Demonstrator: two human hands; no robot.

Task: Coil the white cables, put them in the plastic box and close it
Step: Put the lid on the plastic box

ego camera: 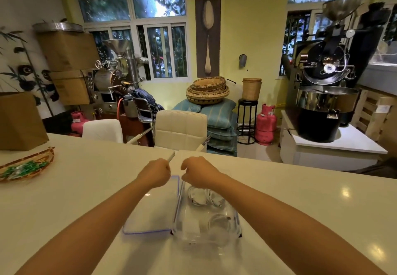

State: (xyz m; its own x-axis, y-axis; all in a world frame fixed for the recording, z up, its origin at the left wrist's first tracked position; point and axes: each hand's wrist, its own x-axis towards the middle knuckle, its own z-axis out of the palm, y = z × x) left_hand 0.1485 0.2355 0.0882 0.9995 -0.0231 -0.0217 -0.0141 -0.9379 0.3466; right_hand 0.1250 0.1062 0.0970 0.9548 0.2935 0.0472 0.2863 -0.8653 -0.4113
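A clear plastic box [233, 221] stands open on the white table in front of me. Two coiled white cables lie inside it, one at the far end [203, 196] and one nearer me [219, 223]. The box's lid [150, 208], clear with a blue rim, lies flat on the table against the box's left side. My left hand [156, 172] hovers with curled fingers over the lid's far edge. My right hand [197, 170], also curled, is over the box's far rim. What the fingers grip, if anything, is hidden under the hands.
A woven tray [46, 156] of green-wrapped sweets sits at the table's left, with a cardboard box [21, 122] behind it. Two white chairs [180, 128] stand at the far table edge. Beyond are coffee roasters, pink gas cylinders and baskets.
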